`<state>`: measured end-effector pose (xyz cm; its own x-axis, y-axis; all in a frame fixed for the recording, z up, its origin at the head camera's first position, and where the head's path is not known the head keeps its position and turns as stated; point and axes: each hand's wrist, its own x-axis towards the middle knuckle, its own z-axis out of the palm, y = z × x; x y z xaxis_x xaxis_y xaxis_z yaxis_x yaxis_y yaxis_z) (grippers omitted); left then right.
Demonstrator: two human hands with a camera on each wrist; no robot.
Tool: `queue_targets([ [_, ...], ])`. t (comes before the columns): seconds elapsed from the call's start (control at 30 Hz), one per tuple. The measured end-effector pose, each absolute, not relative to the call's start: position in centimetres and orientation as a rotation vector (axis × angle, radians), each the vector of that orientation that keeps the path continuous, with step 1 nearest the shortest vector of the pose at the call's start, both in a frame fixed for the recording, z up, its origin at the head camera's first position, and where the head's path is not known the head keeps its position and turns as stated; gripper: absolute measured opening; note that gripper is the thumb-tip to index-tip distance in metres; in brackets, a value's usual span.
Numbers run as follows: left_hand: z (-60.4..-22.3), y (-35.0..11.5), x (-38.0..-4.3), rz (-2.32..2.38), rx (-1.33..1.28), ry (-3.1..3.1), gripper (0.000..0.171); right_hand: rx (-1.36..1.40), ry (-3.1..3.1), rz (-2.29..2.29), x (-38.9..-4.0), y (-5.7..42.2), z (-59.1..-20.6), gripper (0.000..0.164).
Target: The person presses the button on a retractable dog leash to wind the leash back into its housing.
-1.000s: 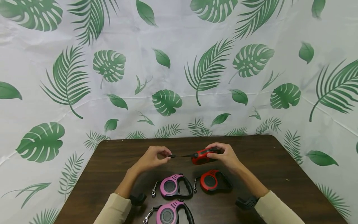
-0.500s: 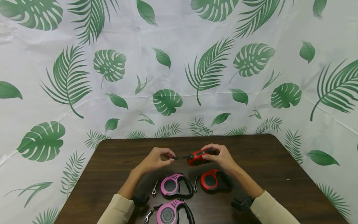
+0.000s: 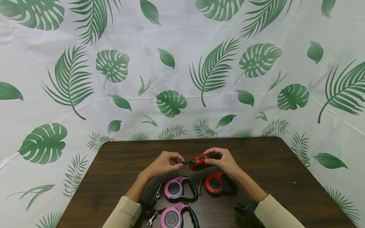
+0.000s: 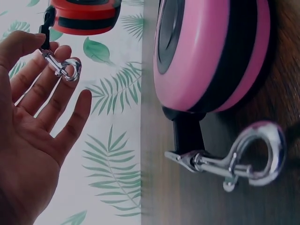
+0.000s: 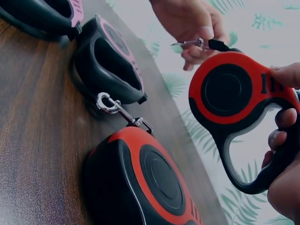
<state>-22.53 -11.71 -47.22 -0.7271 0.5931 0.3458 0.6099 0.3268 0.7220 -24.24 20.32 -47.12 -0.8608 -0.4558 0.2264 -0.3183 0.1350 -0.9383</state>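
In the head view my right hand [image 3: 225, 161] holds a red and black retractable dog leash [image 3: 197, 162] above the table. The right wrist view shows its fingers wrapped round the leash's handle [image 5: 281, 161], the thumb up by the ribbed button. My left hand [image 3: 166, 163] pinches the short black strap [image 4: 44, 37] between thumb and index finger, close to the leash housing. A silver snap hook [image 4: 61, 65] dangles from that strap across the left fingers, which are spread out.
On the dark wood table [image 3: 119, 171], nearer the body, lie a second red leash [image 3: 215, 183] and two pink leashes, one [image 3: 173, 189] behind the other [image 3: 171, 218], each with a silver hook. A leaf-print cloth [image 3: 171, 63] hangs behind the table.
My left hand has moved right, and the stretch of strap between it and the red leash has shortened. The right hand has shifted slightly left with the leash.
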Motion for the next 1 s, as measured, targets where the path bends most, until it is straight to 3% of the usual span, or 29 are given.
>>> queue_targets([
  [0.5, -47.4, -10.9, -22.9, -1.502, -1.131, -2.645, 0.019, -0.796, 2.313, -1.832, -24.1, 20.2, -47.2, 0.031],
  [1.0, -47.1, -9.7, -22.7, -1.467, -1.093, -2.596, 0.012, -0.760, 2.295, -1.886, -24.2, 20.4, -47.3, 0.030],
])
